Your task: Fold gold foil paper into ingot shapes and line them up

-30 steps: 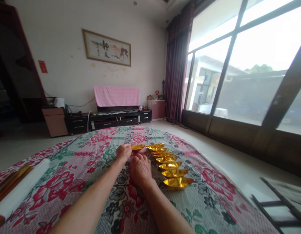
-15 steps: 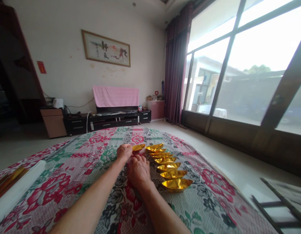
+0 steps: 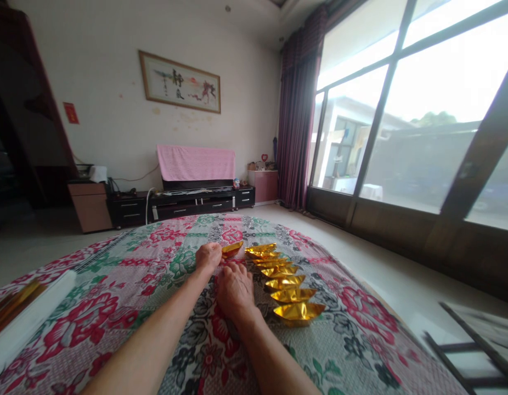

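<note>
Your floral quilt (image 3: 114,307) spreads widest beneath both arms. On it, right of your hands, runs a row of gold foil ingots (image 3: 284,282), each a small empty boat shape, set close together. Your right hand (image 3: 234,289) lies flat on the quilt, fingers loose, holding nothing. Your left hand (image 3: 208,256) is curled, pinching one gold ingot (image 3: 231,248) at the row's far end.

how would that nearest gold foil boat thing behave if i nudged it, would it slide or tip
The nearest gold ingot looks like thin folded foil paper, so it is probably very light and would skid or tip at a slight nudge. Its thin, creased walls suggest it would crumple if squeezed. The textured quilt may snag it rather than let it slide cleanly.
</note>
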